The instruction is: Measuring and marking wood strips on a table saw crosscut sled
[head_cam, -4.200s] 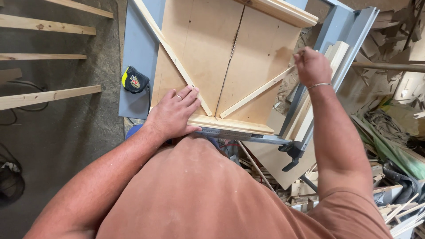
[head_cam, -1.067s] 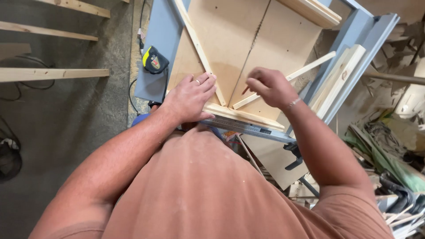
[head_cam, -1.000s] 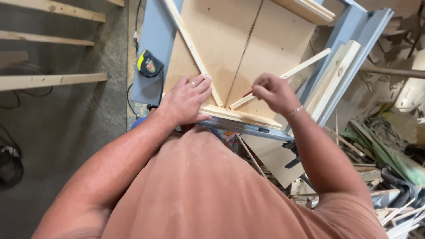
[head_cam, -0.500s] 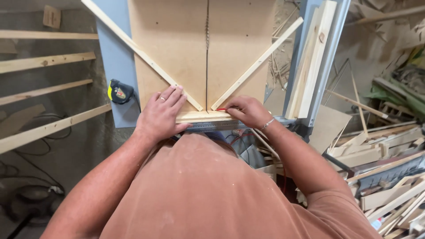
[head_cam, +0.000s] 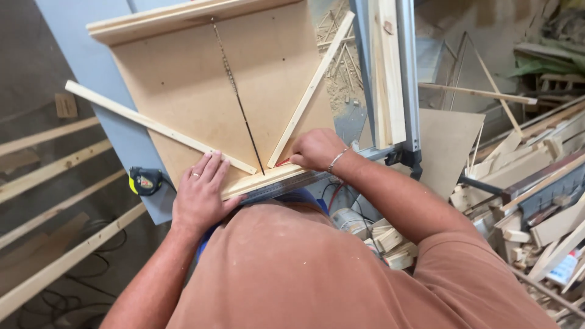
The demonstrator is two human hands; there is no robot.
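Observation:
A tan board sled [head_cam: 183,79] lies on a blue-grey saw table [head_cam: 91,58], with a saw slot [head_cam: 237,100] down its middle. Two thin wooden strips form a V on it: the left strip [head_cam: 152,125] and the right strip [head_cam: 311,91]. My left hand [head_cam: 201,192] lies flat, fingers spread, on the sled's near wooden rail [head_cam: 262,181] by the left strip's end. My right hand [head_cam: 317,149] is closed around a small red pencil-like tip [head_cam: 281,162] at the lower end of the right strip.
A yellow-and-black tape measure [head_cam: 145,181] sits on the table's left edge. A metal fence [head_cam: 405,73] with stacked wood strips runs along the right. Scrap wood piles [head_cam: 536,183] fill the right side. Long battens [head_cam: 55,164] and cables lie on the floor at left.
My right hand came down from the far end of the right strip to its near end by the slot. The view swung, so the sled now appears more square. My left hand stayed on the rail.

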